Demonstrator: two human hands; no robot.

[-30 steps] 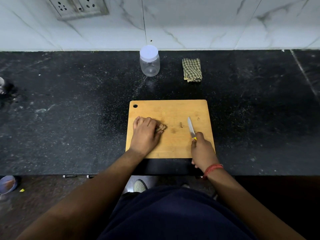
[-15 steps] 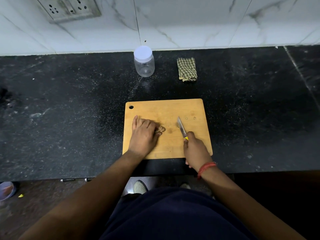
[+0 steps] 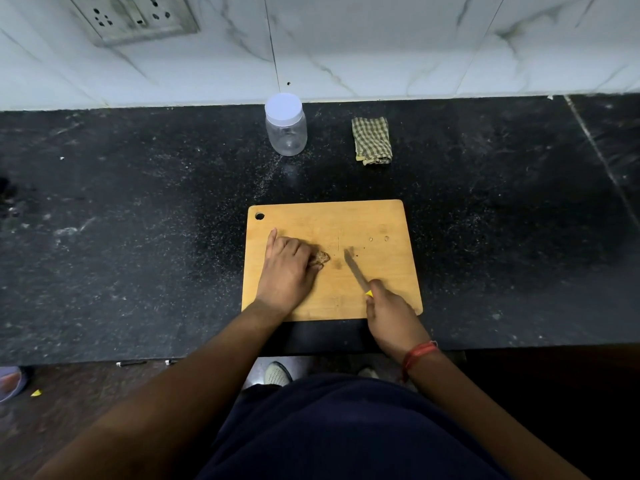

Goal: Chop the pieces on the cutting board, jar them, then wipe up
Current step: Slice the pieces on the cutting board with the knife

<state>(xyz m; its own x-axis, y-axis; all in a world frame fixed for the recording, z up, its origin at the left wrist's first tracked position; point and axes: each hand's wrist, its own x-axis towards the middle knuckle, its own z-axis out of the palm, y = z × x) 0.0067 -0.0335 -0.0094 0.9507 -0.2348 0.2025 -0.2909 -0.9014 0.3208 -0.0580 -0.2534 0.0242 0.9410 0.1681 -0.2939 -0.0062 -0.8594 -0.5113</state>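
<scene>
A wooden cutting board (image 3: 377, 220) lies on the black counter near its front edge. My left hand (image 3: 287, 268) holds a small brown piece (image 3: 321, 258) down on the board's left half, fingers curled over it. My right hand (image 3: 389, 311) grips a knife (image 3: 356, 270) by its yellow handle; the blade points up and left, its tip just right of the piece, apart from it. A clear plastic jar (image 3: 286, 128) with a white lid on stands at the back. A folded green checked cloth (image 3: 371, 140) lies to its right.
The black stone counter (image 3: 138, 220) is speckled with fine crumbs around the board. A marble wall with a socket plate (image 3: 133, 15) rises behind. A few tiny crumbs (image 3: 379, 239) lie on the board's right half. Below the counter edge are the floor and a shoe (image 3: 277, 374).
My right hand has swung the knife leftward, so its tip is closer to the brown piece. My left hand has stayed on the piece.
</scene>
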